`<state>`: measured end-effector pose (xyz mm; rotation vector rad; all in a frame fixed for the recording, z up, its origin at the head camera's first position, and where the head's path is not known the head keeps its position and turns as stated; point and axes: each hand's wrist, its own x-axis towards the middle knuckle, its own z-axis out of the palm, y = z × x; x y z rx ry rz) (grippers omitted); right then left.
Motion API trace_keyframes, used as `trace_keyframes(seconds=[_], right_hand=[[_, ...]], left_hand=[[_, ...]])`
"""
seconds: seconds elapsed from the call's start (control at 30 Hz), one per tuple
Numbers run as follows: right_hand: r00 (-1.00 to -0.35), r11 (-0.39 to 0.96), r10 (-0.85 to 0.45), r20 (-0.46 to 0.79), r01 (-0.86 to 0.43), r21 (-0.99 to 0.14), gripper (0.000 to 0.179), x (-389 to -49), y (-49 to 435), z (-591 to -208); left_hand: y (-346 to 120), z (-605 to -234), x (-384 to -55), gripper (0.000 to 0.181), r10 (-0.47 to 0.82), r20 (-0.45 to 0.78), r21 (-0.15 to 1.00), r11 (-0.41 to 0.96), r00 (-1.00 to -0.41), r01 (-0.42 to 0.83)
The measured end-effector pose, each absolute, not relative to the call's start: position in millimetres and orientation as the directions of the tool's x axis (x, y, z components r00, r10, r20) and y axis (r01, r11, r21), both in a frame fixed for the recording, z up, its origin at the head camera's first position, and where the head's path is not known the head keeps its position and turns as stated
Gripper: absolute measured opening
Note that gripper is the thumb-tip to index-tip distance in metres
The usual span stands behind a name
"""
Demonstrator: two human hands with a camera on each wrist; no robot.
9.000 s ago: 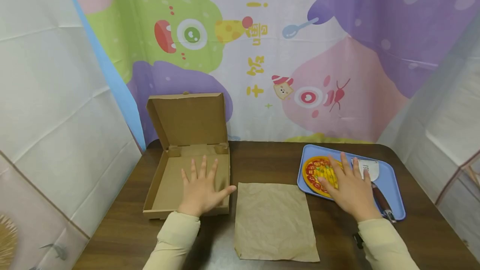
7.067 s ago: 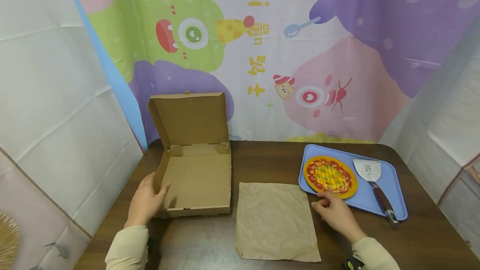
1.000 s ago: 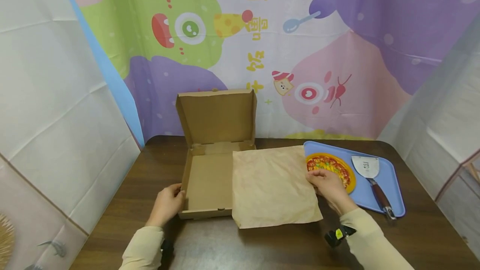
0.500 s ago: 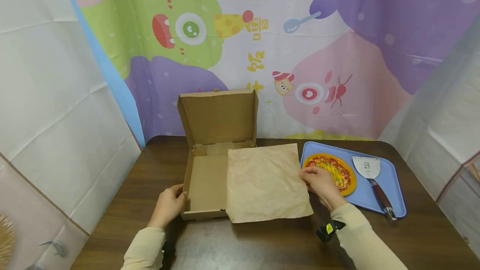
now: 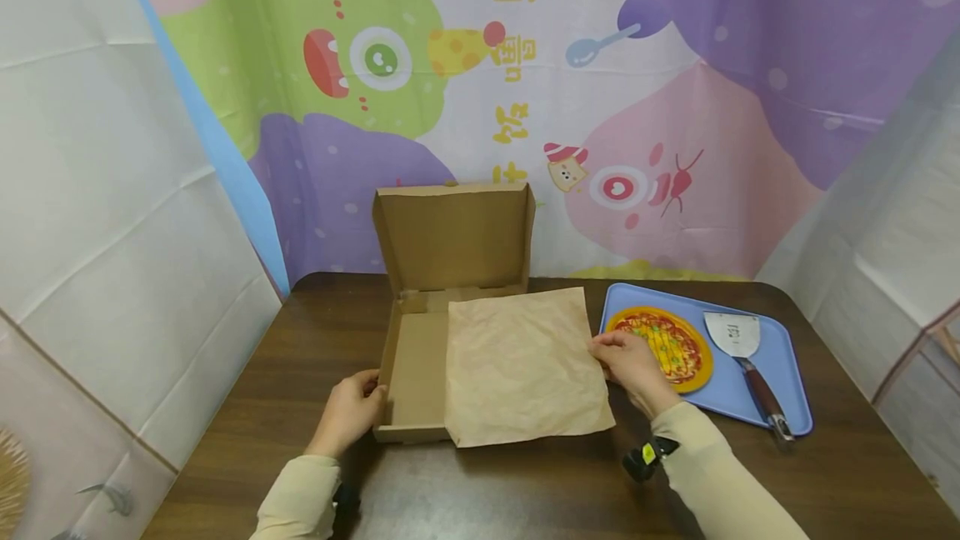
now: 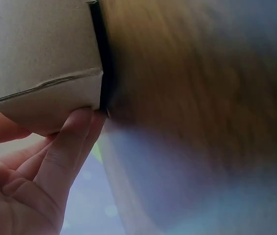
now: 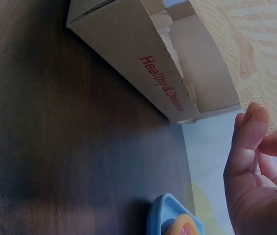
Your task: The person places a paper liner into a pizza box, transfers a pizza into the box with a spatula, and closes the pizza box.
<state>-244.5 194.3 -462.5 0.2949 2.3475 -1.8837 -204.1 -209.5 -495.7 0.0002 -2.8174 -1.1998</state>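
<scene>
A cardboard pizza box (image 5: 420, 373) stands with its lid up near the middle of the table. My left hand (image 5: 348, 411) grips its left wall near the front corner; in the left wrist view the fingers (image 6: 62, 152) lie against the box side (image 6: 45, 54). My right hand (image 5: 633, 369) pinches the right edge of a brown sheet of paper (image 5: 525, 369), which is held over the right part of the box and hides it. In the right wrist view thumb and fingers (image 7: 248, 142) meet on the sheet's edge, and print shows on its underside (image 7: 256, 44).
A blue tray (image 5: 750, 402) at the right holds a toy pizza (image 5: 671, 348) and a pizza server (image 5: 750, 365) with a wooden handle. A patterned curtain (image 5: 585, 107) hangs behind the dark wooden table (image 5: 450, 498).
Over the last second the box has slid right with my left hand. My right hand has drawn the paper left over the box. Earlier the paper lay flat on the table.
</scene>
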Motion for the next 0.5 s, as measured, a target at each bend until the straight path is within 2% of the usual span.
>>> trace_keyframes(seconds=[0.5], right_hand=[[-0.977,0.264,0.068,-0.201,0.212,-0.941,0.023,-250,188,-467]], left_hand=[[-192,-497,-204,0.032,-0.001,0.098,0.718,0.693,-0.995,0.07]])
